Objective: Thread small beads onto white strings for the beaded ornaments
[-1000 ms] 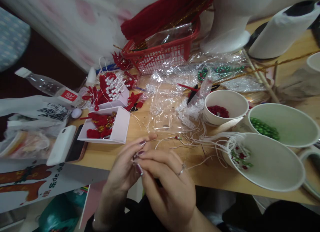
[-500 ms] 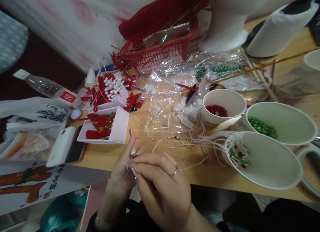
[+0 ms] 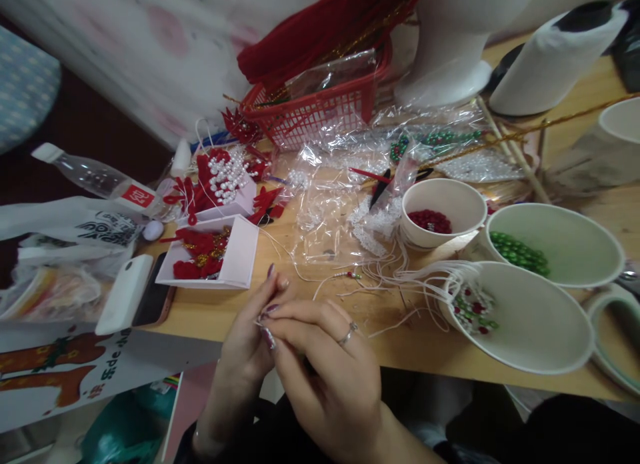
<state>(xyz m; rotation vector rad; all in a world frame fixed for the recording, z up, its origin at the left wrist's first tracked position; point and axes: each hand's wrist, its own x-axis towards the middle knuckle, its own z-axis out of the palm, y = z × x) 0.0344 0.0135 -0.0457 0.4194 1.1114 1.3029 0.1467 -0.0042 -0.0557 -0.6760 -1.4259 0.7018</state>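
Observation:
Low in the middle of the head view, my left hand and my right hand meet at the fingertips. My right thumb and forefinger pinch a small whitish bit, apparently thin white string; my left fingers close on it too, partly hidden behind the right hand. A beaded white string with small red, green and white beads lies just beyond, its tail running toward my hands. To the right, a paper cup lies tilted, holding strung red, green and white beads, with white strings trailing over its rim.
Red beads and green beads fill two more cups. A white box of red and gold ornaments stands left, near phones and a plastic bottle. Behind are clear bags and a red basket. A tape roll lies right.
The pinched fingertips have shifted slightly and the left thumb and fingers have tilted a little to the right. The view has moved slightly; the things on the table stay put.

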